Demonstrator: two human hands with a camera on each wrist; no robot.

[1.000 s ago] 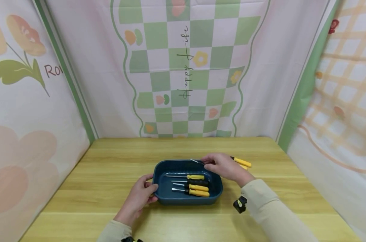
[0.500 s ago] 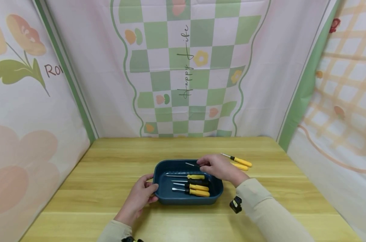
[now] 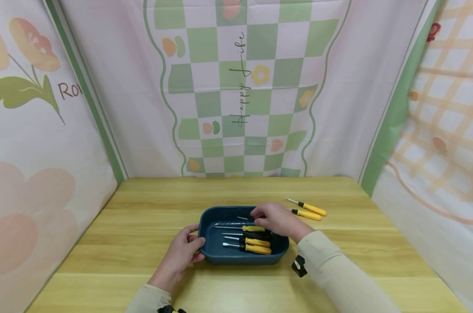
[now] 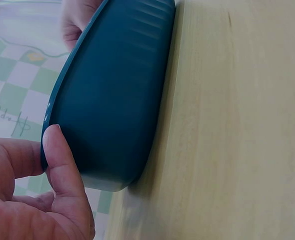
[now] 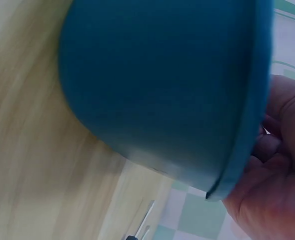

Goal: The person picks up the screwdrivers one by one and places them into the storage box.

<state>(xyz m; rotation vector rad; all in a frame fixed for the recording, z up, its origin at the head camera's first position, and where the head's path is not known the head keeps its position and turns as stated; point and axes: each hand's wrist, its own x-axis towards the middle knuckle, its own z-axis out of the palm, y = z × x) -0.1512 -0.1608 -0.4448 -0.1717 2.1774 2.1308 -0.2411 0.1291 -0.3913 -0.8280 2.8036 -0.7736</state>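
A dark blue rectangular bin (image 3: 240, 260) sits on the table. My left hand (image 3: 181, 248) pinches its left rim, the thumb (image 4: 60, 155) against the outer wall in the left wrist view. Over the back right part of the bin, my right hand (image 3: 277, 219) holds a screwdriver by its handle, which the fingers hide; only its thin silver shaft (image 3: 242, 218) shows, pointing left. Several screwdrivers lie side by side in the bin, among them a black-handled one (image 3: 256, 235) and a yellow-handled one (image 3: 258, 249) at the front.
Two yellow-and-black screwdrivers lie on the wooden table (image 3: 142, 243) right of the bin, one (image 3: 314, 209) behind the other (image 3: 308, 214). Patterned cloth walls (image 3: 242, 100) stand at the back and both sides.
My right hand has moved left and lower over the bin, bringing the screwdriver with it. The two screwdrivers on the table have come into fuller view. My left hand stays on the rim.
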